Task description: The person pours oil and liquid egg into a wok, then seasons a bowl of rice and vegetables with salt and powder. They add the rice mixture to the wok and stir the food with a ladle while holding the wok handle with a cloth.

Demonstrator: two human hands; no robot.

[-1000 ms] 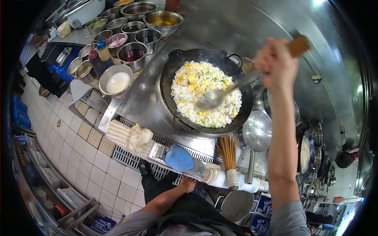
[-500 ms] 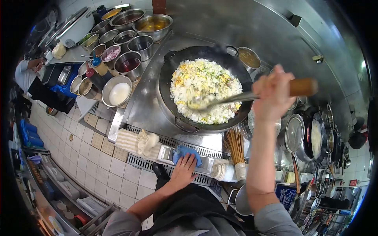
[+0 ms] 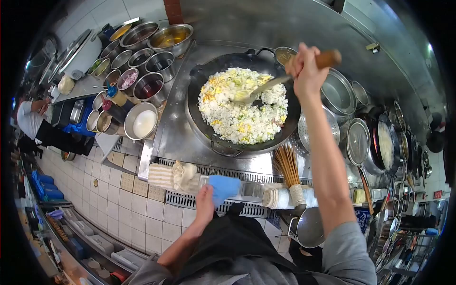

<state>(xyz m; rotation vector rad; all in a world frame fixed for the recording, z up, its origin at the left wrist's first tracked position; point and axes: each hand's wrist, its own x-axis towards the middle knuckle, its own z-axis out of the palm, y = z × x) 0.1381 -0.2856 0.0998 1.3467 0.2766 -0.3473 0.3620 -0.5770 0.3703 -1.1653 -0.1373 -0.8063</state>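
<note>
A large black wok (image 3: 198, 118) holds white rice (image 3: 237, 118) mixed with yellow egg and green bits. My right hand (image 3: 308, 71) is closed round the wooden handle of a metal spatula (image 3: 270, 84), whose blade is in the rice near the wok's middle. Below the wok, my left hand (image 3: 205, 203) grips the edge of a blue cloth (image 3: 224, 188) over the stove's front ledge.
Metal bowls of ingredients (image 3: 152, 86) and squeeze bottles (image 3: 114, 109) stand at the left. A bamboo brush (image 3: 287, 166), perforated ladle (image 3: 317, 126) and strainer (image 3: 357, 141) are on the right. A striped towel (image 3: 160, 175) lies in front. Another person (image 3: 31, 118) stands far left.
My left hand has gone from lying flat on the blue cloth to gripping its edge, lifting it somewhat. My right hand and the spatula have moved up and left, leaving a gap in the rice.
</note>
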